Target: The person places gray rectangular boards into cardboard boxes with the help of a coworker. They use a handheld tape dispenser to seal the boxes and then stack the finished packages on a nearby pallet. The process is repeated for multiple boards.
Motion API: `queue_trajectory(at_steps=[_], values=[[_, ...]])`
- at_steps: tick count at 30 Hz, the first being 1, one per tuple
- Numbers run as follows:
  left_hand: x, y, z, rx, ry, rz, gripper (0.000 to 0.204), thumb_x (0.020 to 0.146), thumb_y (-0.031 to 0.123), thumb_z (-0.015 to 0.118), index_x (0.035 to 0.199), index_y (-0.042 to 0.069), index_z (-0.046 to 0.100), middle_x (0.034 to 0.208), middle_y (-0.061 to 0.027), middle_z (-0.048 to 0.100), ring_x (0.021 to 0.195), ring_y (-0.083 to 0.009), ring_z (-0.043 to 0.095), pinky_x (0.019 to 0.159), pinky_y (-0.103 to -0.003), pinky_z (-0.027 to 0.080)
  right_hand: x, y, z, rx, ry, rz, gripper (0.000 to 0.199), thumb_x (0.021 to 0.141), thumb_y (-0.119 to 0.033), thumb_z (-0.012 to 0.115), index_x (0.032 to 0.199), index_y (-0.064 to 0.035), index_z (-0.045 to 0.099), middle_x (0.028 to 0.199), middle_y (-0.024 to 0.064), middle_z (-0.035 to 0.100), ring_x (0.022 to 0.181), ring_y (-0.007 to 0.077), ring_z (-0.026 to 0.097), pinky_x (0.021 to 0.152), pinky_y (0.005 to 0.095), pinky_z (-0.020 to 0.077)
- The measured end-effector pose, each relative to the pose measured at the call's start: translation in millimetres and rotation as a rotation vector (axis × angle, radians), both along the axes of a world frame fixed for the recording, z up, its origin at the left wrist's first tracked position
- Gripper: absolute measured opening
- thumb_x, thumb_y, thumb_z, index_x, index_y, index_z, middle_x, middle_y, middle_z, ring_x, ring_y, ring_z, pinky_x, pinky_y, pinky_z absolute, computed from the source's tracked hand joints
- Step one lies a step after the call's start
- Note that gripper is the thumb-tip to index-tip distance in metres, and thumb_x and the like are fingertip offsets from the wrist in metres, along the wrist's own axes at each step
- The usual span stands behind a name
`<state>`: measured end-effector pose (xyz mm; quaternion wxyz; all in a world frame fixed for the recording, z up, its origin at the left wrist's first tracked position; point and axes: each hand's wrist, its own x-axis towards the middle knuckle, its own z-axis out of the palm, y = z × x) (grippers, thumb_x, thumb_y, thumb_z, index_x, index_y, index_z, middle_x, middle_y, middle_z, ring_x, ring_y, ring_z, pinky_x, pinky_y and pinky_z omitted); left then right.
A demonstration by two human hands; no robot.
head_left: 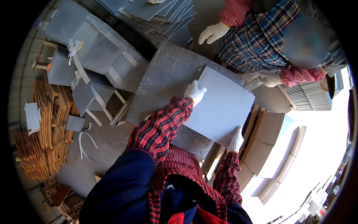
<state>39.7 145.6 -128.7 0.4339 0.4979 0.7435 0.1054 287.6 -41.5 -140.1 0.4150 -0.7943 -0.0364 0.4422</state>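
Observation:
A flat, square, pale blue-grey panel [222, 104] lies over a grey-topped worktable [160, 74], its near corner reaching toward my body. My left hand [194, 92], in a white glove, grips the panel's left edge with the thumb on top. At the near right corner my right hand [236, 141], also gloved, holds the edge; its fingers under the panel are hidden. Across the table stands a co-worker in a plaid apron. One of their gloved hands [214, 33] hangs apart from the panel; the other hand [269, 79] is beside clear plastic film [252, 80].
Uneven stacks of grey panels [167, 16] stand beyond the table. At left are more large grey sheets [97, 44], piled wooden frames [50, 123] and a curled white strip [84, 143] on the floor. Stacked cartons [266, 138] line the right side, near bright light.

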Motion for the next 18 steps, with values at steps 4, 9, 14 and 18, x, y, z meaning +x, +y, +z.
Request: queue_trajectory(at_steps=[4,9,14,18], values=[[8,4,0,0.012,0.056,-0.038,0.063,0.088,0.044,0.064,0.134,0.003,0.049,0.128,-0.0258,0.061,0.118,-0.0423,0.061,0.099,-0.05,0.051,10,10,-11,-0.013,-0.021,0.005,0.069,0.097,-0.059,0.06,0.116,0.0061,0.069,0.103,0.0071,0.068,0.091,0.0177,0.059,0.082,0.035,0.0494],[12,8,4,0.001,0.227,-0.194,0.054,0.09,0.042,0.064,0.125,0.003,0.052,0.125,-0.0245,0.063,0.114,-0.0416,0.063,0.096,-0.05,0.052,18,15,-24,-0.03,-0.062,0.062,0.071,0.097,-0.061,0.057,0.116,0.0074,0.068,0.103,0.0082,0.068,0.092,0.0191,0.06,0.083,0.0364,0.0494],[-11,0,11,-0.008,0.161,-0.245,0.058,0.09,0.044,0.061,0.129,0.003,0.05,0.127,-0.0245,0.062,0.114,-0.0422,0.062,0.097,-0.051,0.049,37,9,-65,-0.091,-0.273,0.247,0.071,0.101,-0.06,0.05,0.103,0.0083,0.071,0.086,0.011,0.069,0.081,0.02,0.061,0.076,0.0384,0.048],[-26,-52,10,-0.197,0.063,-0.161,0.086,0.087,0.053,0.059,0.152,0.002,0.034,0.148,-0.0241,0.049,0.131,-0.0404,0.053,0.108,-0.048,0.042,18,24,18,-0.248,-0.663,0.781,0.054,0.098,-0.049,0.053,0.101,0.0012,0.073,0.088,0.0196,0.073,0.083,0.0352,0.069,0.078,0.0447,0.0507]])
